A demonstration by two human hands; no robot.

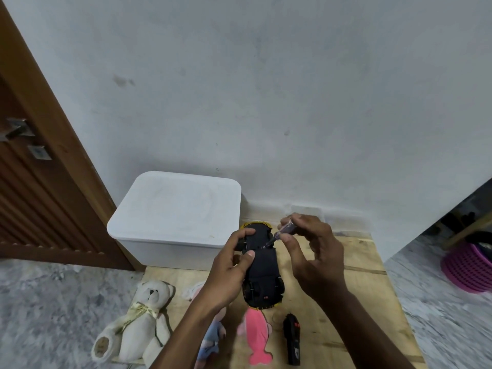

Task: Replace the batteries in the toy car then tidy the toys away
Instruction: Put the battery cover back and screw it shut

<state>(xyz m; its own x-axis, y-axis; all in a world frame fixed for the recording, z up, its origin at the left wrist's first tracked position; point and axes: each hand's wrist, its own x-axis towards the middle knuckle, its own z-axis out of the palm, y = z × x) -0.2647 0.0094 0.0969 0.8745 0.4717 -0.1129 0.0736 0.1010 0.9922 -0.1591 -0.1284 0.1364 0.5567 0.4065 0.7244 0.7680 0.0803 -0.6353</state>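
The toy car [262, 270] is held upside down above the wooden board, its black underside facing me and yellow body edges showing at both ends. My left hand [231, 267] grips the car's left side, thumb on the underside. My right hand [308, 249] pinches a small screwdriver [281, 233] with a translucent purple handle. The screwdriver's tip touches the car's underside near the far end. A black remote control [292, 339] lies on the board below the car.
A white lidded storage box [175, 219] stands against the wall, behind the car. A white teddy bear [138, 320], a pink plush [255, 336] and a blue-clothed plush [211, 339] lie on the wooden board [359, 302]. A brown door is at left, a pink basket [466, 267] at right.
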